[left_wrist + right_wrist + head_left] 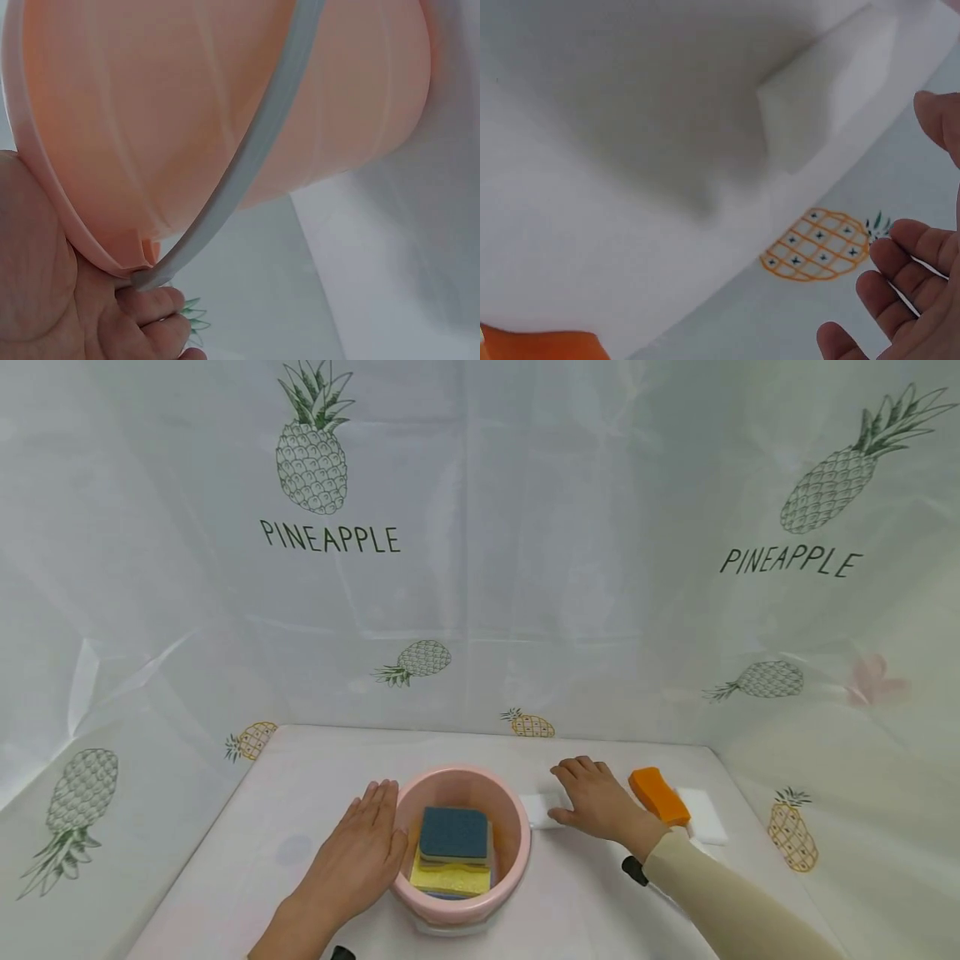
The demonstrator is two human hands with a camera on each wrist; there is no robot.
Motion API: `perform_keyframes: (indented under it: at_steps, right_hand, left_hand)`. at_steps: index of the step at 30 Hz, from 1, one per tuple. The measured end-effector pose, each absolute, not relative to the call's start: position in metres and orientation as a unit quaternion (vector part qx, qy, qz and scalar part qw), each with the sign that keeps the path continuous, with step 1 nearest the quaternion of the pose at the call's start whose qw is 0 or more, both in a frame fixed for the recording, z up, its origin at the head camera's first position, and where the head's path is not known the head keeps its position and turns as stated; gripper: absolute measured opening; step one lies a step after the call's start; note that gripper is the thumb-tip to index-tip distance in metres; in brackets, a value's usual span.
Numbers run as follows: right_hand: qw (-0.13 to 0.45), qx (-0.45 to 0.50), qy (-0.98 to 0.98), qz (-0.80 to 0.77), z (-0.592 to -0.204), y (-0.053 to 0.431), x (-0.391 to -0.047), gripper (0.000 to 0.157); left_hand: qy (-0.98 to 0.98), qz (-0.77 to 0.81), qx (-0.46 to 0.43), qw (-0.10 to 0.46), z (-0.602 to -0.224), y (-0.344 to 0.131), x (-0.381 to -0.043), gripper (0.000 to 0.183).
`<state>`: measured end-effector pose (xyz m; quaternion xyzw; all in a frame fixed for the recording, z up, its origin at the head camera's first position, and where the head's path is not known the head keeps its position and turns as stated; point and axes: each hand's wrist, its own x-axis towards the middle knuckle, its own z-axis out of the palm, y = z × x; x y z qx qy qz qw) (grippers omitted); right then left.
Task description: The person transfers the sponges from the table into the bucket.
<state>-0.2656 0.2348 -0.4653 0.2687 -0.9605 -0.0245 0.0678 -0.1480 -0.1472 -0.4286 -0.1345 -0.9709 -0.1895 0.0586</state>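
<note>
A pink bucket [517, 860] with a grey handle [255, 150] stands on the table, holding a dark blue-topped sponge [453, 833] over a yellow sponge [450, 880]. Against the left side of its rim rests my left hand [360, 852], fingers extended. My right hand [600, 797] hovers over a white sponge [542, 811] just right of the bucket. The right wrist view has that white block [825, 90] lying apart from my loosely bent fingers [904, 274], with nothing held. Part of the block is hidden under the hand in the head view.
To the right of my right hand lie an orange sponge [658, 796] and another white sponge [702, 816], side by side. A pineapple-printed curtain [540, 568] surrounds the back and sides of the white table [322, 760].
</note>
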Motion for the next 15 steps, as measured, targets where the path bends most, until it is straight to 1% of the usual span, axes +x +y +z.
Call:
perform_keyframes:
  at_steps: [4,9,15]
  right_hand:
    - [0.039,0.265,-0.964,-0.005,-0.478,0.231,-0.266,0.076]
    - [0.027,0.273,-0.962,0.004,-0.493,0.228,-0.265,0.077]
    - [0.010,0.266,-0.964,0.014,-0.502,0.225,-0.266,0.076]
  left_hand:
    - [-0.970,-0.192,-0.135,0.057,-0.428,-0.148,-0.147,0.059]
    - [-0.971,-0.192,-0.134,0.048,-0.428,-0.148,-0.148,0.060]
    - [-0.971,-0.194,-0.133,0.046,-0.427,-0.148,-0.148,0.061]
